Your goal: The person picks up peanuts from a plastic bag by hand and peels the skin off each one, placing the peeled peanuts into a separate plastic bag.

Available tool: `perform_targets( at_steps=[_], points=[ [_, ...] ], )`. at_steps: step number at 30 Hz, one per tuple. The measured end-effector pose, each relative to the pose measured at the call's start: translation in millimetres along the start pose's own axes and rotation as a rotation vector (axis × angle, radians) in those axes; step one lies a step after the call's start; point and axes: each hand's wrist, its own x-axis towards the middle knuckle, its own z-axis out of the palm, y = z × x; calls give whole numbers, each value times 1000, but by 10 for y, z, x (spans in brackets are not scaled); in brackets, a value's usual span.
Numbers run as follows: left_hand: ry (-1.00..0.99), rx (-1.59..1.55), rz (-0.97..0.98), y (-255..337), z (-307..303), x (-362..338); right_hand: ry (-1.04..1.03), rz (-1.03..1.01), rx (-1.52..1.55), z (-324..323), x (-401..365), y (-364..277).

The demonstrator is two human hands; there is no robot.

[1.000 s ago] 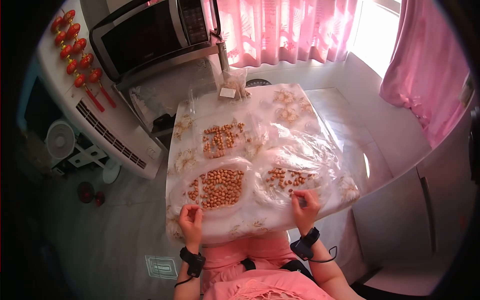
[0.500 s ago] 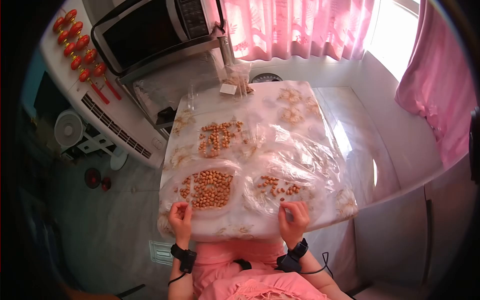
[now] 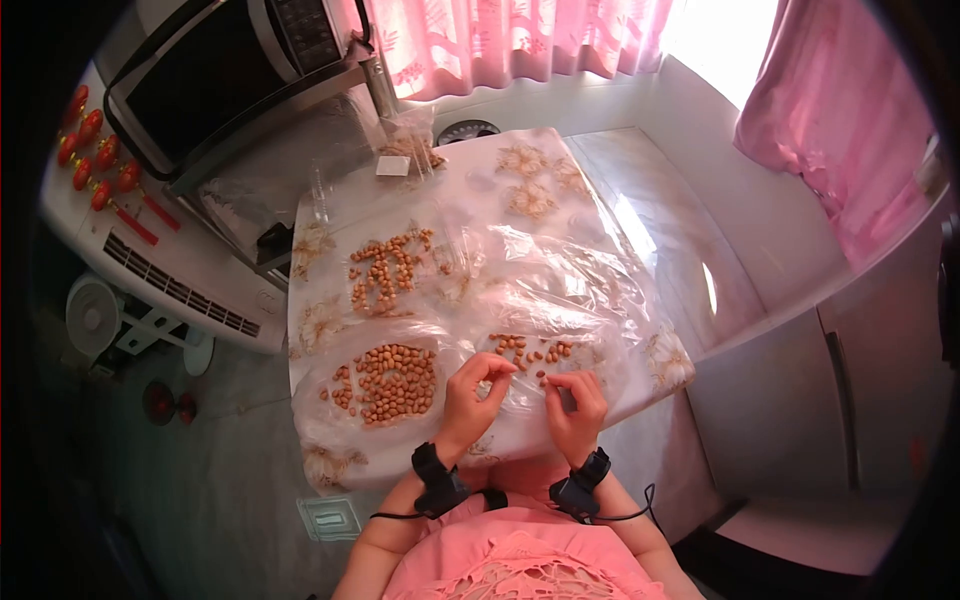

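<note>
The left hand [image 3: 474, 400] and the right hand [image 3: 578, 412] are close to each other at the near side of the table, over the near edge of the right plastic sheet [image 3: 598, 372]. The thumb and forefinger of the left hand meet at their tips, but I cannot tell if something small is pinched there. The right hand has its thumb and forefinger bent toward each other, and a single brown nut [image 3: 541, 374] is right at these tips; whether it is gripped or only lies beside them, I cannot tell. Just beyond the fingers, a small group of nuts [image 3: 519, 345] is scattered on the same clear plastic. To the left of the left hand, a large nut pile [image 3: 397, 385] is surrounded by the left plastic sheet [image 3: 318, 408], and a looser nut pile [image 3: 385, 270] lies farther away on the left. The table has a pale, shiny tablecloth [image 3: 480, 200] with brownish flowers, and at its far end stands a clear bag [image 3: 418, 150] with a white label. On the far left there are a microwave oven [image 3: 200, 85] and red lantern ornaments [image 3: 105, 152]; pink curtains [image 3: 525, 40] hang at the far side.
</note>
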Motion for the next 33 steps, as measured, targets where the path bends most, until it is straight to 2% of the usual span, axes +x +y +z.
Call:
perform_targets(
  at_steps=[7, 9, 10, 12, 18, 20, 21, 23, 26, 28, 33],
  points=[
    [47, 16, -67, -178, 45, -4, -4, 54, 9, 21, -16, 44],
    [50, 6, -75, -181, 33, -5, -30, 290, 210, 16, -43, 111],
    [57, 2, -86, -179, 31, -7, -33, 282, 205, -6, -33, 112],
    [56, -5, -89, -155, 32, -15, -30, 420, 407, -48, 13, 120],
    [65, 9, -56, -148, 33, -14, -53, 315, 466, -290, 180, 55],
    [57, 5, -53, -142, 26, -7, -121, 200, 281, -310, 211, 64],
    [65, 28, -19, -137, 28, -12, -116, 198, 280, -307, 224, 51],
    [66, 50, 15, -88, 22, -4, -198, 28, 16, -292, 231, 3],
    [28, 100, -6, -31, -1, 12, -210, -21, -69, -216, 204, -6],
    [-11, 279, 95, -40, -16, 28, -203, -28, -112, -189, 181, 45],
    [-30, 289, 48, -39, -21, 11, -186, -7, -210, -136, 128, 233]
  ],
)
